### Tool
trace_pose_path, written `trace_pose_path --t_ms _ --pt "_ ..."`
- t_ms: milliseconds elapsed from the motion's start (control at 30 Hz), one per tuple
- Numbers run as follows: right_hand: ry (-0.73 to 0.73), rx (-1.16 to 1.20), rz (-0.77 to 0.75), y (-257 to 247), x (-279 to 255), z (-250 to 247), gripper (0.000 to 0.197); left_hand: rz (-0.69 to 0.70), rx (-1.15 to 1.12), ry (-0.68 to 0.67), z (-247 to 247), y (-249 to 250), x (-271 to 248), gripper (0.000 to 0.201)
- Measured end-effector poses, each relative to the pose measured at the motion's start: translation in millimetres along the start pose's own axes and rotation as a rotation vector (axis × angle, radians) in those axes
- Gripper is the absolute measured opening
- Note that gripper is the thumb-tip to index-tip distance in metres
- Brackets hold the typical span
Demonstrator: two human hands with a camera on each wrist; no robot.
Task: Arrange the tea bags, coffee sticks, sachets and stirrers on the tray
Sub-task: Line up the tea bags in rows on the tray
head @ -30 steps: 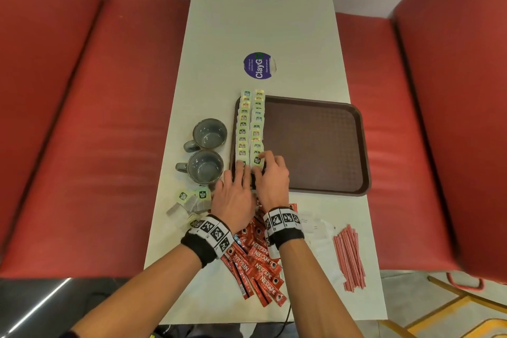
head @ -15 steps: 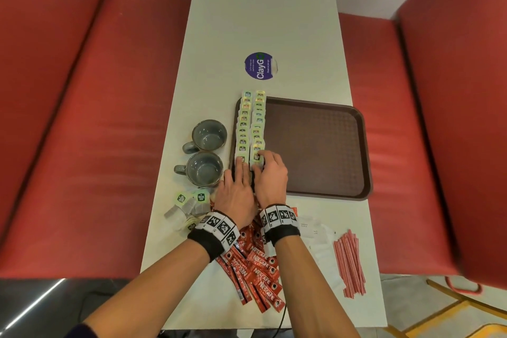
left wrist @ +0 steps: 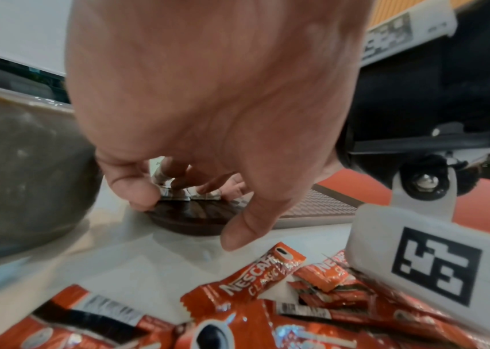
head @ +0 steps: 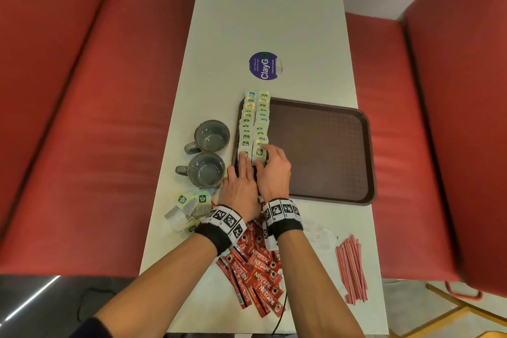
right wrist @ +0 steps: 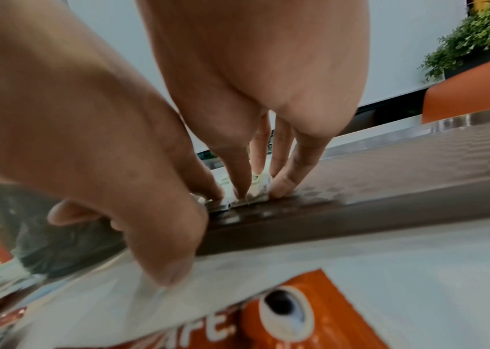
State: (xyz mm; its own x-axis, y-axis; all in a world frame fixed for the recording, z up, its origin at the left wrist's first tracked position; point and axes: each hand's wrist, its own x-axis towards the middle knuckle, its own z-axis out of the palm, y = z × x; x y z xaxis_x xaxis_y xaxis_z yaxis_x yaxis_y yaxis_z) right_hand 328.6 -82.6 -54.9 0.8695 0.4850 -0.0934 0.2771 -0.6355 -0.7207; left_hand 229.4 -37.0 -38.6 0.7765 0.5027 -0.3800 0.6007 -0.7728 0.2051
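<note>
A brown tray (head: pixel 323 151) lies on the white table (head: pixel 269 8). Two rows of tea bags (head: pixel 253 121) run along the tray's left side. My left hand (head: pixel 241 178) lies flat with straight fingers on the near end of the left row. Beside it, my right hand (head: pixel 274 170) presses its fingertips on the nearest tea bag (head: pixel 259 151) of the right row. In the right wrist view the fingertips (right wrist: pixel 279 189) touch that tea bag (right wrist: pixel 257 186) at the tray rim (right wrist: pixel 327 224). Red coffee sticks (head: pixel 258 271), white sachets (head: pixel 318 233), red stirrers (head: pixel 351 269) and loose tea bags (head: pixel 189 206) lie on the table.
Two grey mugs (head: pixel 211 136) (head: pixel 205 170) stand just left of the tray. A round purple sticker (head: pixel 264 65) marks the table beyond it. Red bench seats (head: pixel 96 118) flank both sides. Most of the tray's right part is bare.
Both hands have slid a little farther onto the tray, pushing the near tea bags up against their rows. Everything else on the table lies as before.
</note>
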Motion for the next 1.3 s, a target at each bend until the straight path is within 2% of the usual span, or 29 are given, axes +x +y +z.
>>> trace_pose_path --t_ms 300,500,700,833,900,1033,1133,1233,1300 --pt "-0.027 0.005 -0.006 -2 8 -2 0.041 -0.003 -0.028 0.007 2 0 2 0.107" --pt "0.047 0.047 0.062 -1 35 -11 0.034 0.029 -0.025 0.032 2 -2 -6 0.111" --pt "-0.114 -0.075 0.175 -7 85 -19 0.047 0.065 -0.001 0.042 8 -8 -12 0.119" --pt "-0.229 -0.101 0.099 -8 96 -6 0.049 0.070 -0.006 0.041 7 -11 -13 0.118" --pt "-0.247 -0.088 0.099 -9 93 -6 0.051 0.074 -0.002 0.034 7 -11 -12 0.117" --pt "-0.189 -0.098 0.210 -10 76 -17 0.051 0.088 -0.011 0.037 2 -10 -19 0.115" --pt "-0.172 -0.098 0.232 -10 54 -18 0.043 0.116 -0.035 0.063 -3 -9 -32 0.111" --pt "-0.205 -0.066 0.172 -20 34 -20 0.032 0.159 -0.085 0.082 -9 -15 -51 0.102" --pt "-0.172 -0.043 0.183 -31 20 -28 0.033 0.200 -0.180 0.105 -16 -23 -68 0.088"
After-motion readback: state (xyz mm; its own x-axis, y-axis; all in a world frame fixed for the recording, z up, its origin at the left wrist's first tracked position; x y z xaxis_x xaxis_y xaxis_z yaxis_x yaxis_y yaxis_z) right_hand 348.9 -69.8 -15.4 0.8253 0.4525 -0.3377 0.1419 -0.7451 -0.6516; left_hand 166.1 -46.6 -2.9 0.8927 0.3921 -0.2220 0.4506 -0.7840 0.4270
